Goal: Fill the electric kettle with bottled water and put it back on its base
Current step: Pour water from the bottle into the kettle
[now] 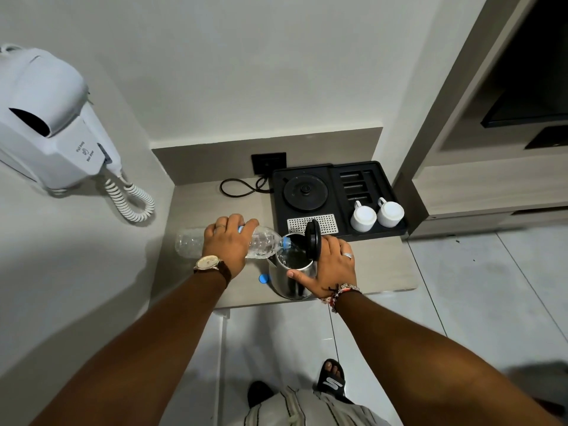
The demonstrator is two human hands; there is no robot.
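While the water bottle (246,244) is tipped near horizontal with its neck over the open mouth of the electric kettle (293,273), I read this as the fill step, mid-pour.

Left hand (227,244) is wrapped round the bottle's middle, fingers clenched on it, bottle base pointing toward the left edge of the worktop (375,265). Right hand (330,267) grips the kettle on its right side, thumb across the steel wall; handle is hidden under the palm, so I take it the fingers are closed on that. Hinged lid (313,242) stands upright, out of the stream's way.

Kettle sits on the worktop near the front edge, just in front of the black tray (396,198). Its round base (302,192) is bare, in the tray's rear left compartment, cord (239,187) looping out to the wall socket (269,162). Two white cups (376,215) stand upside down at the tray's front right. Blue bottle cap (263,278) lies on the worktop just left of the kettle.

Fill level: can't tell, the inside is dark. The bottle looks mostly drained at its far end.

Next, in my judgement: finish the pour, right the bottle and set it down, shut the lid, then lift the kettle back and slightly left onto the base, centred on the connector pin. Watch for the lid catching the bottle neck.
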